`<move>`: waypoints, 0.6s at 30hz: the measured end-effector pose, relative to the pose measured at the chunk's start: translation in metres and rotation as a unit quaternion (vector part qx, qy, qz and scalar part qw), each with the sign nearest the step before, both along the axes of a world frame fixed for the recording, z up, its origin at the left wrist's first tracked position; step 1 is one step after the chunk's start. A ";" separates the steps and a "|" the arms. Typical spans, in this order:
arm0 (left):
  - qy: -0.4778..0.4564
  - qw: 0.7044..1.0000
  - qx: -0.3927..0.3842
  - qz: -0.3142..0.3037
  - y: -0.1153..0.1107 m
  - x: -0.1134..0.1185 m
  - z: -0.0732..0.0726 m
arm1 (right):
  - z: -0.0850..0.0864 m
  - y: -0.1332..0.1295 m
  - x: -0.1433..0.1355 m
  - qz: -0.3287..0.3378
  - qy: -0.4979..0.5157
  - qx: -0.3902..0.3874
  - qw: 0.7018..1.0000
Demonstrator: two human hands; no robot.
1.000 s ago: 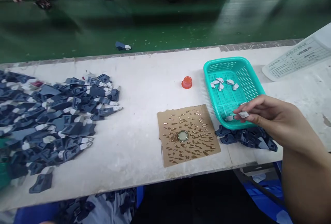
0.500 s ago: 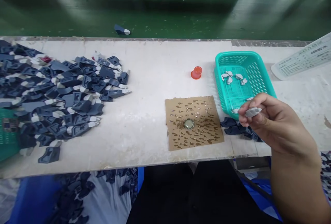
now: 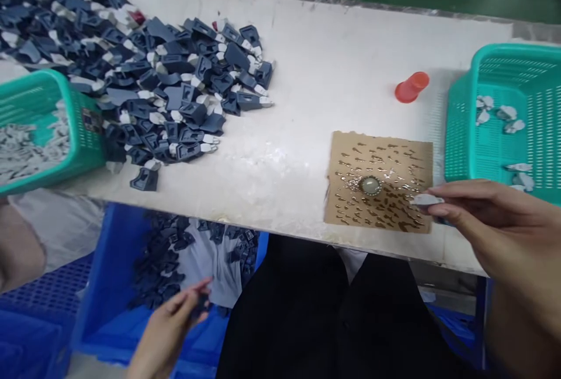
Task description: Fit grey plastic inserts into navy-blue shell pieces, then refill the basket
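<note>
Fingers of the right hand [image 3: 499,227] pinch a small grey piece [image 3: 426,199] over the three o'clock edge of the cardboard square [image 3: 379,180], just beside the teal basket [image 3: 460,128]. At seven o'clock, below the table's edge, the left hand [image 3: 169,323] nips a dark blue part [image 3: 202,303] above the blue crate [image 3: 109,262].

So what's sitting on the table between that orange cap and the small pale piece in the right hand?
In the head view, the glue-spotted cardboard square lies between the orange cap and the pale piece.
</note>
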State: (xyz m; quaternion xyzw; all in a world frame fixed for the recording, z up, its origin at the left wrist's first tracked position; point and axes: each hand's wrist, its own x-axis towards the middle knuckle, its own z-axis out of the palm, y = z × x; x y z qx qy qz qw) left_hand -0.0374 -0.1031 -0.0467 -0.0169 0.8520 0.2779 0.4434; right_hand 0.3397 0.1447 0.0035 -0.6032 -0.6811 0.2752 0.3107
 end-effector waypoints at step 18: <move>-0.532 0.711 0.430 0.164 0.178 0.124 0.015 | -0.023 0.017 -0.031 0.256 -0.153 0.221 0.929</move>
